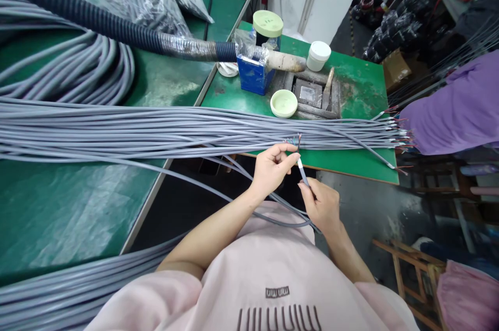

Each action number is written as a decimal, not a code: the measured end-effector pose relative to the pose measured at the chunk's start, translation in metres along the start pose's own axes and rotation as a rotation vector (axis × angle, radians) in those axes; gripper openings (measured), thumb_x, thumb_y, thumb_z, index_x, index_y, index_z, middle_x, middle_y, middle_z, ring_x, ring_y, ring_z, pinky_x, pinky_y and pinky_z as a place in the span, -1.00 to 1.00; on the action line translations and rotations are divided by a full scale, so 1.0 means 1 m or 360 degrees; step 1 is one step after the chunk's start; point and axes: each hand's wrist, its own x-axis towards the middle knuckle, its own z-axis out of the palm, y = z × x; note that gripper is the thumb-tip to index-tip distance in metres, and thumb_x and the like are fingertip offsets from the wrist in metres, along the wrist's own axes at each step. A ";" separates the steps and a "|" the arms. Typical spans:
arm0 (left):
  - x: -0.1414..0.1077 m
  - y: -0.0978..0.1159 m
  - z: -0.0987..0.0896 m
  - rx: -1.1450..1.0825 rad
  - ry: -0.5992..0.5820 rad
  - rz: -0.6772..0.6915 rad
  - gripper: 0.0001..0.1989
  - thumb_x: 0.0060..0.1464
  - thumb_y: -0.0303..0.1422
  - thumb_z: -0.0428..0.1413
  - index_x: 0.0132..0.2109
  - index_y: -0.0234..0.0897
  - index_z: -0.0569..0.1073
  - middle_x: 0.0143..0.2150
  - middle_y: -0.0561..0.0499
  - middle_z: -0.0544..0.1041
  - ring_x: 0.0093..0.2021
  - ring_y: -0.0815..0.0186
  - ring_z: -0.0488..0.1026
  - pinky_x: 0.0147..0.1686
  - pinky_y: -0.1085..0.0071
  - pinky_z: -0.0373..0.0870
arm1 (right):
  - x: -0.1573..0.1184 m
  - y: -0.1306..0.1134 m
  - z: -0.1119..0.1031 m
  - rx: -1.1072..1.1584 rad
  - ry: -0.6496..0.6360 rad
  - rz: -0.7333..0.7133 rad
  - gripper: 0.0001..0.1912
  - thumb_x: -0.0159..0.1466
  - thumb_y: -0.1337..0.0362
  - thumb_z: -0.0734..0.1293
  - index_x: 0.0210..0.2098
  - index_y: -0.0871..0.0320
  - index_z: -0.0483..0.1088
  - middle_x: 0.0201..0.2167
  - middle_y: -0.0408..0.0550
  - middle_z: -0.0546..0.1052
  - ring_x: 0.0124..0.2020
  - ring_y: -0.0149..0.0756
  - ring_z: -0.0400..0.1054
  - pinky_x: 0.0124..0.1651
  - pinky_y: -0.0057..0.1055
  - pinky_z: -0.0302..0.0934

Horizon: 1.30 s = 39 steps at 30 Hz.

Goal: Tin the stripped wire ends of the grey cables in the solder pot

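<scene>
My right hand (321, 204) is wrapped round a grey cable (303, 172) just below its stripped end, which points away from me. A white band sits where the grey jacket stops. The thumb and fingers of my left hand (274, 166) pinch the thin inner wires (299, 143) coming out of that end; their tips show reddish and bare. The rest of this cable loops down by my lap and off to the left. Just beyond my hands, a thick bundle of grey cables (218, 131) lies across the table, its stripped ends at the right.
Behind the bundle stand a soldering pot (310, 93) with a brush (328, 89), a pale green dish (284, 103), a white jar (318, 55) and a blue box (255, 75) under a black corrugated hose (117, 27). A purple sleeve (456, 105) of another person is at right.
</scene>
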 end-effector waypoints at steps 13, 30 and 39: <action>0.013 0.005 -0.005 0.0142 -0.0262 -0.0056 -0.78 0.03 -0.23 0.24 -0.26 -0.32 0.56 -0.71 0.18 0.36 -0.68 0.49 0.25 -0.54 0.52 0.25 | -0.002 0.001 0.002 0.0023 0.0029 0.0021 -0.73 0.36 0.20 0.21 -0.30 0.17 0.49 -0.51 -0.05 0.54 -0.49 -0.34 0.39 -0.36 -0.41 0.13; -0.014 0.000 0.019 0.0592 -0.0378 0.1318 -0.85 0.18 -0.41 0.10 -0.22 -0.25 0.58 -0.59 0.07 0.52 -0.60 0.45 0.39 -0.51 0.46 0.26 | 0.037 -0.002 -0.005 0.2621 -0.0192 0.0715 -0.72 0.14 0.04 0.40 -0.38 0.14 0.49 -0.86 -0.35 0.16 -0.84 -0.54 -0.05 -0.72 -0.55 0.10; -0.014 0.006 0.039 -0.0762 -0.0325 -0.0173 -0.79 0.00 -0.24 0.29 -0.36 -0.30 0.53 -0.59 0.09 0.49 -0.63 0.49 0.32 -0.61 0.54 0.23 | 0.047 -0.004 -0.007 0.1520 0.0599 0.0400 -0.86 0.19 0.19 0.40 -0.32 0.10 0.56 -0.62 -0.21 0.49 -0.62 -0.43 0.33 -0.55 -0.47 0.25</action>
